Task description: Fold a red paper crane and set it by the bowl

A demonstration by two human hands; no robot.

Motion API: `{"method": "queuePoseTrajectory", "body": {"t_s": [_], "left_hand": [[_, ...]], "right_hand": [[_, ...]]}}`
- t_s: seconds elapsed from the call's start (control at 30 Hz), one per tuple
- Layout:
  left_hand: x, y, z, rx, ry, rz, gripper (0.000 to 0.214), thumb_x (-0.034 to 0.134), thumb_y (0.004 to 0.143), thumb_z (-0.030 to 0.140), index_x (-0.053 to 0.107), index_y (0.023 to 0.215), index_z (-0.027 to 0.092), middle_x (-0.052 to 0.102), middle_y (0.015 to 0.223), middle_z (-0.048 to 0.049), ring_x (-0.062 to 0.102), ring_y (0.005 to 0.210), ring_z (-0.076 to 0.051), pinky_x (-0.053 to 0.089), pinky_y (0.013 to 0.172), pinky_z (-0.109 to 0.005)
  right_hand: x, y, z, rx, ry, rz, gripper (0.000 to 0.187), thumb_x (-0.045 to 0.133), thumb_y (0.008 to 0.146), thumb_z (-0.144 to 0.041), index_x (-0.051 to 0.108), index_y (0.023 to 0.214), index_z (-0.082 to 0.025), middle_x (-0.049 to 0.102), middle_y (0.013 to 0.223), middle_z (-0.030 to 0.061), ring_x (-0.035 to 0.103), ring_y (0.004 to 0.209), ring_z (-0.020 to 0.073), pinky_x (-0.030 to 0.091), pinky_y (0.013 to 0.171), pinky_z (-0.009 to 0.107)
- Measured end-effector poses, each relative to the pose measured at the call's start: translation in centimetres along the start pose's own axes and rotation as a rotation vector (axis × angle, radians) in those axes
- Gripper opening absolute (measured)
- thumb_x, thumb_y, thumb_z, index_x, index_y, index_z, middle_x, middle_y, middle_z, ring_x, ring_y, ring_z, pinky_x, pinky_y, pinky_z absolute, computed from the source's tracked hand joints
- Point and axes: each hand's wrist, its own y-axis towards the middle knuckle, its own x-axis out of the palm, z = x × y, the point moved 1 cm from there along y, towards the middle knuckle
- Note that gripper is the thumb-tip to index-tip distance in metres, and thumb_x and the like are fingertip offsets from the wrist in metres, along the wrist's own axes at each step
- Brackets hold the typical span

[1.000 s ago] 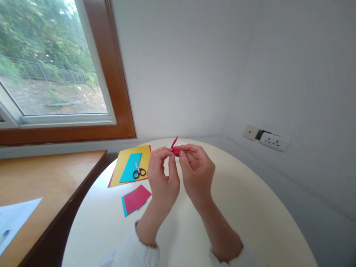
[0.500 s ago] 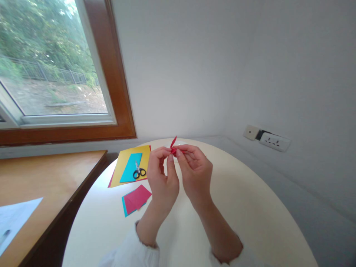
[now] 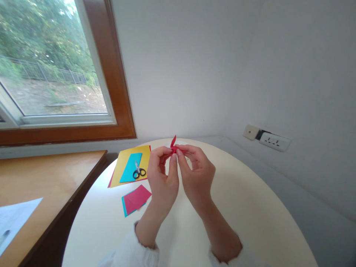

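Observation:
Both my hands are raised above the round white table and pinch one small folded red paper piece. My left hand grips it from the left with thumb and fingertips. My right hand grips it from the right, fingers curled. A thin red point of the paper sticks up above my fingers; the remainder is hidden between them.
Left of my hands lie a yellow sheet with a cyan strip and small black-handled scissors on it, and a red square on a cyan one. A wooden desk with a white sheet stands at left. A wall socket is at right.
My hands have stayed in place; the fingers have shifted slightly on the red paper, the right fingers curling a little closer.

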Motion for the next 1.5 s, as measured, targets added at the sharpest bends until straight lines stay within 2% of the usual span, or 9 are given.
{"method": "queuePoseTrajectory", "body": {"t_s": [0.3,0.4,0.57,0.7,0.83,0.97,1.23,1.37,1.5], "left_hand": [[-0.3,0.4,0.4,-0.095,-0.050,0.019,0.004,0.060,0.080,0.020,0.059,0.084,0.018,0.064,0.081,-0.0020,0.063,0.075,-0.013,0.053,0.068,-0.024],[-0.3,0.7,0.5,-0.199,-0.151,0.021,0.012,0.065,0.076,0.023,0.061,0.087,0.018,0.066,0.080,-0.0017,0.065,0.075,-0.013,0.053,0.068,-0.024],[-0.6,1.4,0.2,-0.440,-0.363,0.014,0.025,0.072,0.070,0.027,0.064,0.093,0.018,0.068,0.079,-0.0006,0.064,0.071,-0.011,0.051,0.067,-0.022],[-0.9,1.9,0.3,-0.552,-0.475,0.023,0.037,0.077,0.063,0.021,0.065,0.098,0.020,0.068,0.076,0.0012,0.063,0.070,-0.010,0.050,0.069,-0.022],[-0.9,2.1,0.4,-0.591,-0.486,0.039,0.024,0.078,0.060,0.020,0.071,0.082,0.018,0.068,0.074,0.0004,0.062,0.071,-0.010,0.049,0.069,-0.022],[-1.1,2.0,0.1,-0.530,-0.414,0.018,0.011,0.075,0.063,0.021,0.072,0.073,0.018,0.068,0.073,-0.0007,0.061,0.072,-0.012,0.049,0.069,-0.024],[-2.0,2.3,0.0,-0.266,-0.205,-0.184,0.010,0.067,0.072,0.018,0.074,0.079,0.021,0.071,0.089,-0.0042,0.065,0.088,-0.017,0.052,0.079,-0.028],[-2.2,2.8,0.4,-0.291,-0.172,-0.276,0.009,0.070,0.069,0.020,0.074,0.077,0.019,0.073,0.086,-0.0059,0.067,0.084,-0.019,0.054,0.075,-0.030],[-2.0,2.8,-0.3,-0.345,-0.216,-0.226,0.007,0.073,0.068,0.023,0.074,0.074,0.019,0.073,0.080,-0.0043,0.066,0.078,-0.016,0.053,0.076,-0.028]], "right_hand": [[-0.2,0.0,-0.5,-0.344,-0.263,-0.007,0.018,0.056,0.081,-0.011,0.064,0.091,-0.023,0.073,0.091,0.0017,0.068,0.085,0.0151,0.056,0.079,0.030],[-0.3,0.1,-0.6,-0.439,-0.300,-0.002,0.017,0.056,0.081,-0.010,0.063,0.089,-0.022,0.073,0.088,0.0017,0.069,0.084,0.0147,0.056,0.079,0.029],[-0.2,0.3,-0.6,-0.482,-0.317,-0.026,0.015,0.057,0.081,-0.010,0.062,0.089,-0.021,0.073,0.085,0.0025,0.068,0.079,0.0140,0.057,0.073,0.027],[-0.2,0.3,-0.6,-0.470,-0.323,-0.047,0.015,0.056,0.081,-0.010,0.062,0.088,-0.022,0.073,0.084,0.0018,0.068,0.076,0.0141,0.057,0.069,0.027],[-0.2,0.2,-0.6,-0.447,-0.314,-0.057,0.014,0.056,0.081,-0.011,0.063,0.088,-0.022,0.073,0.084,0.0018,0.068,0.075,0.0140,0.057,0.065,0.026],[-0.2,0.2,-0.5,-0.377,-0.280,-0.067,0.013,0.057,0.081,-0.013,0.064,0.087,-0.022,0.072,0.084,0.0017,0.067,0.075,0.0137,0.057,0.066,0.027],[-0.4,0.5,-0.2,-0.002,0.010,-0.088,0.018,0.064,0.075,-0.018,0.061,0.093,-0.021,0.070,0.086,0.0037,0.067,0.081,0.0163,0.058,0.071,0.030],[-0.6,1.0,-0.4,0.099,0.136,-0.066,0.033,0.068,0.069,-0.019,0.054,0.099,-0.022,0.066,0.081,0.0008,0.067,0.075,0.0146,0.058,0.067,0.028],[-0.7,1.2,-0.6,0.158,0.206,-0.072,0.041,0.070,0.066,-0.019,0.049,0.101,-0.024,0.062,0.079,-0.0021,0.066,0.068,0.0130,0.058,0.063,0.027]]}}
